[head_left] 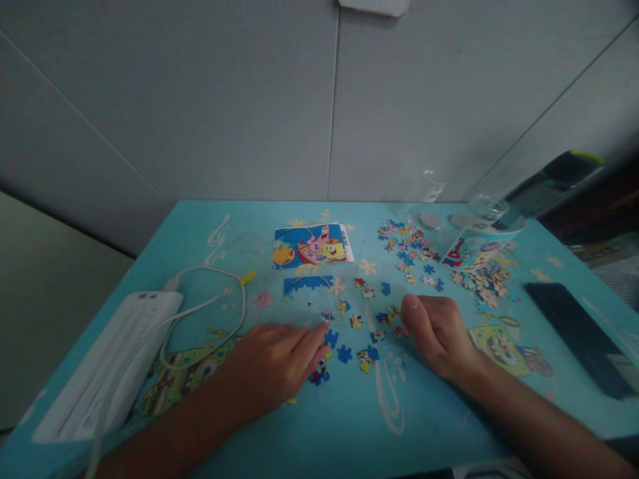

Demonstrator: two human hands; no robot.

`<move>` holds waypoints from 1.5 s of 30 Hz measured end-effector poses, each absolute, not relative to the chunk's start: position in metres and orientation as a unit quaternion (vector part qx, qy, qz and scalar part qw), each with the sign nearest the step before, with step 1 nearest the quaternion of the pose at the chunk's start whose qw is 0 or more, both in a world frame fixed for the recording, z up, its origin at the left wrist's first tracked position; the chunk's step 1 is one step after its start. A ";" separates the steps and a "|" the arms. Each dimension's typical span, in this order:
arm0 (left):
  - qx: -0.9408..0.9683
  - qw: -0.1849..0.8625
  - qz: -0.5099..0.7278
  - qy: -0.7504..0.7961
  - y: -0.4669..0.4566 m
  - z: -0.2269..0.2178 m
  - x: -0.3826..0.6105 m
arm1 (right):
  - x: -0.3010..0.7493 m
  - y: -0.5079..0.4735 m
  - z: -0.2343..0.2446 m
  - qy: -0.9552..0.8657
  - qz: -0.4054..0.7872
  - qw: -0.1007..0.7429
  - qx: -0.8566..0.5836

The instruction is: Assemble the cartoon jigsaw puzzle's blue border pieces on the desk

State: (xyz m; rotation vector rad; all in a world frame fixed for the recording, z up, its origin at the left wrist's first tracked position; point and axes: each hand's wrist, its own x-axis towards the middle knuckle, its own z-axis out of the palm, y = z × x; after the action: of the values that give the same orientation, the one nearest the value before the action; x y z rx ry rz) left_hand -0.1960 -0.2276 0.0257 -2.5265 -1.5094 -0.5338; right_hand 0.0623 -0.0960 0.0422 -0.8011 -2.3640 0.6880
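Observation:
My left hand (279, 359) lies palm down on the table, fingers stretched out and fingertips beside loose puzzle pieces (344, 354). Some pieces are partly hidden by those fingers. My right hand (439, 329) rests on its side with fingers curled in and thumb on top; whether anything is inside cannot be seen. A small piece (402, 331) lies right at its knuckles. Between both hands are several blue and yellow pieces. Beyond them sits a joined blue strip of puzzle (308, 285), just below a picture card (312, 246) with cartoon figures.
A pile of pieces (407, 243) and another heap (486, 283) lie at the right, near a cartoon-printed container (479, 246). A dark phone-like slab (582, 336) is at far right. On the left are a white power bank (112, 359) and its looped cable (244, 299).

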 end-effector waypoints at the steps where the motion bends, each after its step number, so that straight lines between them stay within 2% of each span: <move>1: -0.842 0.073 -0.180 -0.502 -0.228 0.026 -0.196 | 0.062 -0.096 0.042 -0.879 0.255 0.271 -0.298; 21: -0.840 0.054 -0.179 -0.509 -0.231 0.025 -0.192 | 0.061 -0.096 0.042 -0.881 0.255 0.268 -0.295; 30: -0.751 0.079 -0.166 -0.635 -0.225 0.024 -0.199 | 0.061 -0.096 0.040 -0.888 0.254 0.262 -0.281; 34: -0.749 0.065 -0.144 -0.643 -0.225 0.022 -0.200 | 0.060 -0.096 0.042 -0.889 0.249 0.259 -0.283; 45: -0.776 0.053 -0.238 -0.582 -0.226 0.025 -0.198 | 0.060 -0.097 0.041 -0.893 0.242 0.255 -0.280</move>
State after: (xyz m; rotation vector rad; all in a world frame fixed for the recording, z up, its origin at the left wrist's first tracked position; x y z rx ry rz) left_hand -0.1980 -0.2257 0.0253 -2.3585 -1.7678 -0.7231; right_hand 0.0600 -0.0966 0.0412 -0.7603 -2.4260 0.6585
